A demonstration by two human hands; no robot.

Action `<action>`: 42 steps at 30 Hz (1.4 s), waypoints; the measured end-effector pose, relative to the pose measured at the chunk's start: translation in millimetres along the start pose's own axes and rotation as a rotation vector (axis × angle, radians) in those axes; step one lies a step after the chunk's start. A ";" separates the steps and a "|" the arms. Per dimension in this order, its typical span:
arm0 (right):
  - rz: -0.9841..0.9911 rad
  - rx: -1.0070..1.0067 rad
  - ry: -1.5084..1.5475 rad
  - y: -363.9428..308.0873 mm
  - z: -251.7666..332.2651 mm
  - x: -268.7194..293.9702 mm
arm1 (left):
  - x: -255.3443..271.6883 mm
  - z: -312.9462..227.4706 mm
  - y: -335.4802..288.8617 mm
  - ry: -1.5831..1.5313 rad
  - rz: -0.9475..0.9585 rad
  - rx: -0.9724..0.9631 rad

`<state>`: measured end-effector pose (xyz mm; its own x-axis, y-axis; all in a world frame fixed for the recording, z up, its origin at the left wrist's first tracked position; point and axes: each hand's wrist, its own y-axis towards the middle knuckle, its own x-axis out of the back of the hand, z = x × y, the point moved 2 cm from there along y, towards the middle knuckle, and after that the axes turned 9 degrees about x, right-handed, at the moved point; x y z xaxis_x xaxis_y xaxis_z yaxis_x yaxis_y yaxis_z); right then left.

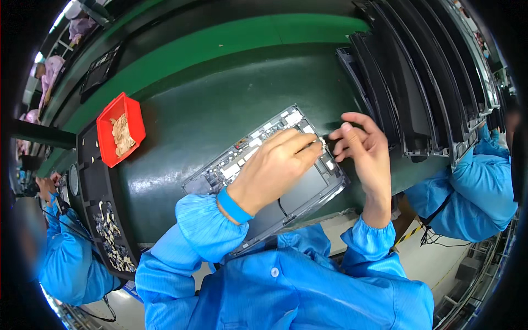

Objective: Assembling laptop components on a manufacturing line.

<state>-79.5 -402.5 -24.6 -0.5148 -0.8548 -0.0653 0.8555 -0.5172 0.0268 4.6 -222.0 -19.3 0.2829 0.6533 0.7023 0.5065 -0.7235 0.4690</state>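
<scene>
An opened flat electronic device (308, 190), like a tablet or thin laptop body, lies tilted on the green bench in front of me. Its silver circuit parts run along the far side, and a dark grey panel fills the near side. My left hand (275, 165) reaches across it with a blue band on the wrist. The fingers are bent and pinched together at the right end of the circuit parts; anything between them is hidden. Just off the device's right edge, my right hand (368, 157) is raised, its fingers half curled and apart, with nothing discernible in them.
A red bin (104, 144) with crumpled tan pieces stands at the left. Beside it is a black tray (94, 184) holding small pale scraps. Dark flat panels (407, 82) stand in a row at the right. Blue-clad co-workers sit on both sides.
</scene>
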 end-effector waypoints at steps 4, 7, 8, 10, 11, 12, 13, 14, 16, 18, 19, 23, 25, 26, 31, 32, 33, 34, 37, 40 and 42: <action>0.005 0.025 -0.069 0.1 -23.6 22.0 | -4.2 -1.9 1.5 0.112 0.055 -0.017; -0.004 0.024 -0.039 -3.3 -31.1 24.3 | -4.4 -9.4 0.1 0.202 0.102 -0.033; -0.009 0.029 -0.028 -3.8 -32.0 25.0 | -3.5 -11.3 0.5 0.200 0.083 -0.019; 0.000 0.027 -0.027 -3.0 -30.7 24.1 | -3.6 -11.3 0.7 0.197 0.070 -0.009; 0.013 0.029 -0.031 -2.6 -29.9 23.9 | -3.3 -10.6 0.2 0.210 0.072 -0.003; 0.011 0.026 -0.028 -2.5 -30.5 24.7 | -3.3 -10.5 -0.7 0.223 0.073 0.004; 0.012 0.022 -0.023 -2.4 -31.0 25.6 | -2.6 -12.1 -1.4 0.223 0.077 0.003; 0.013 0.018 -0.020 -2.5 -31.5 26.4 | -1.5 -14.4 -1.7 0.228 0.097 0.014; 0.022 0.022 -0.012 -2.7 -32.1 25.5 | -1.2 -14.9 -2.5 0.235 0.119 0.027; 0.031 0.026 -0.007 -3.0 -31.8 24.5 | -3.4 -13.2 -2.6 0.214 0.099 0.031; 0.032 0.022 -0.014 -3.1 -31.0 23.9 | -4.5 -12.2 -2.9 0.214 0.101 0.031; 0.078 0.005 -0.059 -5.3 -29.8 22.9 | -7.2 -8.6 -2.0 0.238 0.054 0.019; 0.115 0.014 -0.105 -8.4 -29.4 19.9 | -9.7 -8.4 -3.0 0.238 0.035 0.019; 0.152 0.024 -0.150 -10.0 -29.1 17.6 | -12.7 -8.0 -4.6 0.231 0.022 0.034; 0.297 0.046 -0.459 -14.2 -10.9 0.0 | -11.2 -25.6 -12.7 0.362 0.069 0.131; 0.300 0.051 -0.461 -15.7 -9.9 -2.1 | -10.5 -36.2 -18.1 0.363 0.119 0.193; 0.275 0.059 -0.525 -17.7 -9.5 -3.5 | -9.1 -42.9 -24.4 0.366 0.167 0.256; 0.249 0.068 -0.591 -18.5 -9.0 -4.7 | -6.0 -42.8 -31.6 0.369 0.159 0.255; 0.182 0.260 -0.674 -17.7 -8.5 -10.5 | 0.9 -36.6 -47.0 0.177 0.277 0.284; 0.198 0.248 -0.851 -12.3 -11.0 -22.9 | -4.4 -27.9 -52.1 0.143 0.268 0.249; 0.258 0.238 -0.860 -8.0 -7.8 -24.4 | -2.5 -24.3 -59.7 0.145 0.236 0.226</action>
<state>-73.3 -377.2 -31.0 -0.2565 -0.6323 0.7310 0.9642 -0.2205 0.1475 -46.2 -185.9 -36.1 0.3034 0.4240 0.8533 0.6128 -0.7726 0.1660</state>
